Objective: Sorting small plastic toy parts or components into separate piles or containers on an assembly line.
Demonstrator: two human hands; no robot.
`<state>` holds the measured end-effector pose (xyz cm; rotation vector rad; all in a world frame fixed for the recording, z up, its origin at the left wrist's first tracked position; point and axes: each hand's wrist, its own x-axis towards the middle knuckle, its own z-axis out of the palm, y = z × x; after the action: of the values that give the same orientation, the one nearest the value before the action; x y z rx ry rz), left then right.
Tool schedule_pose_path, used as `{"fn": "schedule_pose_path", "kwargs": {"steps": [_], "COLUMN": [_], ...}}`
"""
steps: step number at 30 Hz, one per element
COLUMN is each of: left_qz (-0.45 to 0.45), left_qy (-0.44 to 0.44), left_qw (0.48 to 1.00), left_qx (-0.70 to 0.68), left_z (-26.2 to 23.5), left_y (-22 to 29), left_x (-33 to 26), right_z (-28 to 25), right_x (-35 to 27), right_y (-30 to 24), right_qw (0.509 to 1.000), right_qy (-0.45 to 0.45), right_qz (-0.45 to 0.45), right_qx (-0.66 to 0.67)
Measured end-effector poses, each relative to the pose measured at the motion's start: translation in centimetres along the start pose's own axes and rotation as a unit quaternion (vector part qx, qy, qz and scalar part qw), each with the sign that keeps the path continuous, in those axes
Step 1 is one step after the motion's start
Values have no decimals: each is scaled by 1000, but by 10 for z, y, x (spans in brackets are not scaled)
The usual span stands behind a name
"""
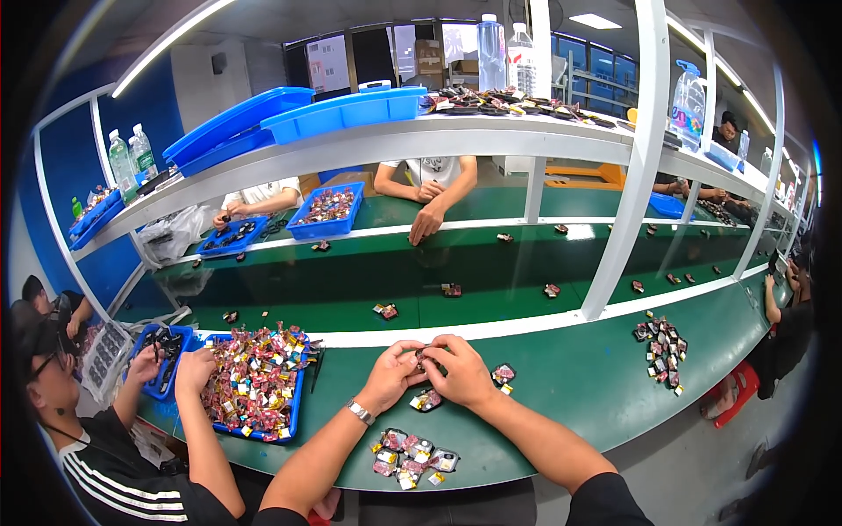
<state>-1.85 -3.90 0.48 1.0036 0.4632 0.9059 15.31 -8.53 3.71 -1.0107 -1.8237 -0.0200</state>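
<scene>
My left hand (392,379), with a metal watch on its wrist, and my right hand (460,373) meet over the green bench. Fingers of both close around a small dark part (422,358), mostly hidden by the fingertips. Just below them lies a small electronic assembly (426,401), dark with reddish wires and a white-and-yellow piece. Another assembly (503,374) rests right of my right hand. Between my forearms, near the bench's front edge, several similar assemblies (410,458) sit in a cluster.
A blue tray (296,412) heaped with assemblies stands at left, beside a co-worker's hand (195,368). More assemblies (661,351) are piled at right. Beyond a white rail, the green conveyor (509,307) carries scattered pieces. A white post (633,167) supports the overhead shelf (491,131).
</scene>
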Motion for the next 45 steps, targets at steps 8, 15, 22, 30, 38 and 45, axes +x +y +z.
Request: {"fn": "schedule_pose_path", "kwargs": {"steps": [8, 15, 22, 30, 38, 45], "left_qz": [0, 8, 44, 55, 63, 70], "left_qy": [-1, 14, 79, 97, 59, 63], "left_qw": [1000, 1000, 992, 980, 979, 978], "left_qx": [-5, 9, 83, 163, 182, 186], "left_z": [5, 10, 6, 6, 10, 13], "left_y": [2, 5, -2, -10, -9, -8], "left_x": [0, -1, 1, 3, 0, 2], "right_z": [4, 7, 6, 14, 10, 6], "right_x": [-4, -4, -2, -5, -6, -5], "right_y": [3, 1, -2, 10, 7, 8], "right_qw": [999, 999, 997, 970, 964, 969], "right_qy": [-3, 17, 3, -11, 6, 1], "right_qz": [29, 12, 59, 201, 216, 205], "right_qx": [-20, -38, 52, 136, 152, 139]}}
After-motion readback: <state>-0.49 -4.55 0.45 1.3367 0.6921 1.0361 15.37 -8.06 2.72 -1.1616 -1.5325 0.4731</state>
